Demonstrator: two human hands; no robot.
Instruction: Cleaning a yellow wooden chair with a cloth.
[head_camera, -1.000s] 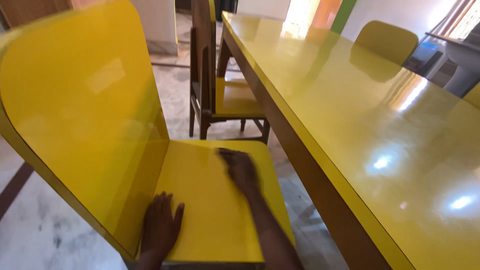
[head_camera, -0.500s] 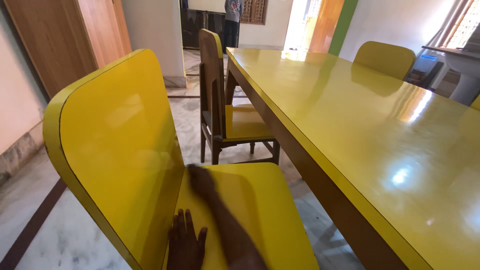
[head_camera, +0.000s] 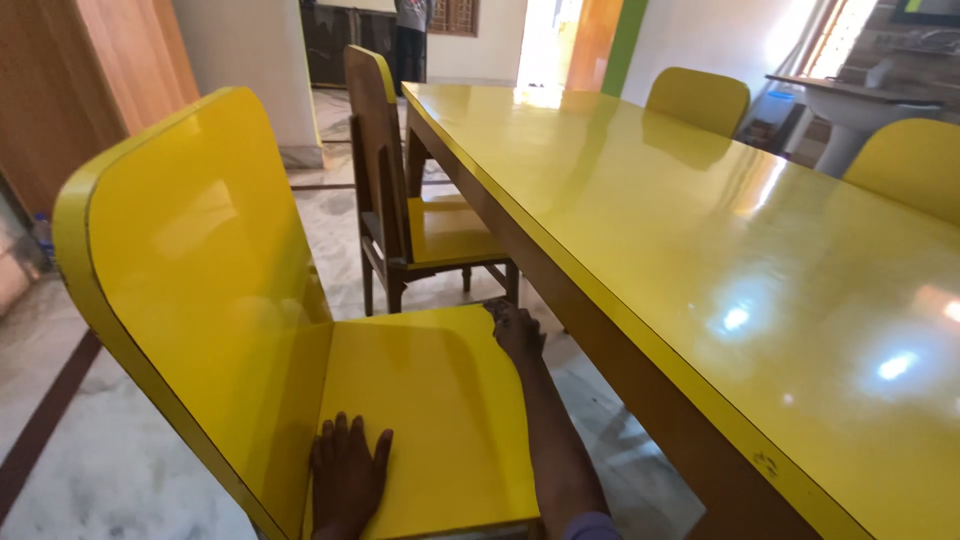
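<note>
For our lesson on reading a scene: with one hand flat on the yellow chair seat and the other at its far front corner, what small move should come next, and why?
Probably slide the right hand back along the seat's table-side edge toward the body. It sits at the far corner of the yellow chair seat, while the left hand lies flat near the backrest, steadying the chair. The edge beside the table lies bare.

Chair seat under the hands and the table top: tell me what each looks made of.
Chair seat: likely yellow glossy laminate on board; smooth, faintly reflective, with a dark edge line. The left hand lies flat on it, the right hand at its far corner.
Table top: same-looking glossy yellow laminate, mirroring window light, over a brown, apparently wooden frame.
</note>
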